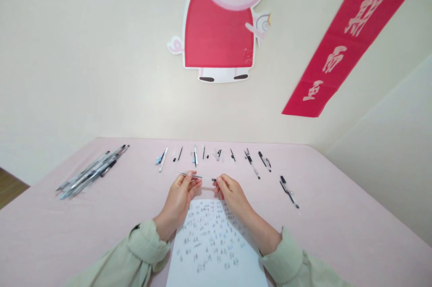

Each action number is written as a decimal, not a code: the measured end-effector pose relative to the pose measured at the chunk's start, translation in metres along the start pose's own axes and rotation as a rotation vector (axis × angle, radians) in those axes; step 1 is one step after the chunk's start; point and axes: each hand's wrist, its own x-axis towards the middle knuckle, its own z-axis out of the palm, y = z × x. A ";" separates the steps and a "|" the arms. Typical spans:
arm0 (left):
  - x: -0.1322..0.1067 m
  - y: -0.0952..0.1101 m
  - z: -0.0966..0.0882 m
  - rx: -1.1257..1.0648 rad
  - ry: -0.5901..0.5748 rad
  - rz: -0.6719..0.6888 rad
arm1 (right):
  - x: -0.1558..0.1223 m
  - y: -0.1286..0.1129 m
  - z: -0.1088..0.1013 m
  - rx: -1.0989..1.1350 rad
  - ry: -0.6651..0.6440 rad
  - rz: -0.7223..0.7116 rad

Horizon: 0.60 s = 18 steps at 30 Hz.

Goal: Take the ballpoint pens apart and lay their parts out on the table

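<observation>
My left hand (pixel 182 197) is closed around a slim pen (pixel 192 176), its thumb and fingers pinching the dark part. The pen lies almost level, with a clear stretch towards the right and a small black piece at that end. There my right hand (pixel 232 193) pinches the black end between thumb and fingertips. Whether the black piece is joined to the rest cannot be told. Both hands are above the top edge of a white sheet of paper (pixel 216 237) covered in scattered handwriting.
A bundle of pens (pixel 94 172) lies on the pink-covered table (pixel 111 242) at the left. Along the back is a row of pen parts, including a white barrel (pixel 163 160) and black refills (pixel 232 154). Another group of black pen parts (pixel 289 191) lies at the right.
</observation>
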 end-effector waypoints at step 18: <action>0.001 -0.005 -0.003 0.020 -0.061 -0.008 | 0.009 0.012 -0.001 0.203 -0.025 0.079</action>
